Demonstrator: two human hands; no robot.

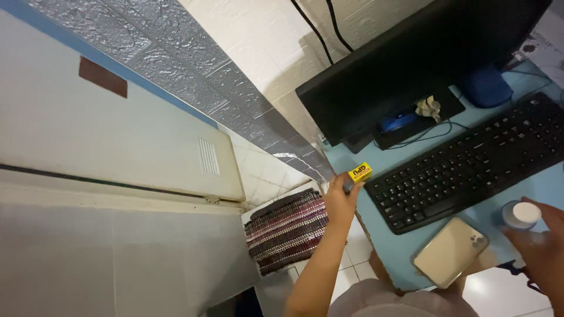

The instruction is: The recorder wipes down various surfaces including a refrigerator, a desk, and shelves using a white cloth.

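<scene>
Yellow small box (359,172), pinched in your left hand (341,199), hangs over the left edge of the pale blue desk (543,185), near the black keyboard (470,164); a loosened pinch would drop it floorwards. Your right hand (543,249) seemingly grips a white-capped container (520,215) at the near edge, beside a phone (451,251).

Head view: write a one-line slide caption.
Left hand lifts a yellow box beside the keyboard; right hand holds a white-capped bottle.
</scene>
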